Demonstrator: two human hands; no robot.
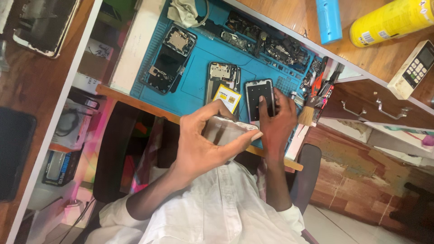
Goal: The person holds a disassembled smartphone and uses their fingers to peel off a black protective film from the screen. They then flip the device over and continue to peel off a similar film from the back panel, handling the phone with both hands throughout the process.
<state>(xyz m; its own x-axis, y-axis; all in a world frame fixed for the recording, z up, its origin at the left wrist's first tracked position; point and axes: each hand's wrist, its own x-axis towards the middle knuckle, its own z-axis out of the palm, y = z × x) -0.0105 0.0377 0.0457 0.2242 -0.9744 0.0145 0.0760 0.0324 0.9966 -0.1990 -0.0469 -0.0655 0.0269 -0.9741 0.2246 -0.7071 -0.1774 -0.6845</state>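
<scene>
Head view, single frame.

Left hand: centre of frame, fingers curled around a flat, pale, glossy phone panel, gripping it by its edges above the desk's front edge.

Right hand: just right of centre, fingers spread and pressing down on a dark phone frame that lies on the mat; it touches the piece rather than closing round it.

Blue work mat: upper centre, covering the desk top.

Yellow-labelled battery: on the mat, just left of the dark frame, partly behind the left fingertips.

Opened phone body: on the mat, directly above the battery.

Second opened phone body: upper left part of the mat, tilted.

Small brush: right edge of the mat, beside the right hand.

Loose dark parts: strewn along the mat's upper edge.

Yellow spray can: upper right corner, on the wooden shelf.

Blue cylinder: just left of the can.

White remote control: right edge of frame.
</scene>
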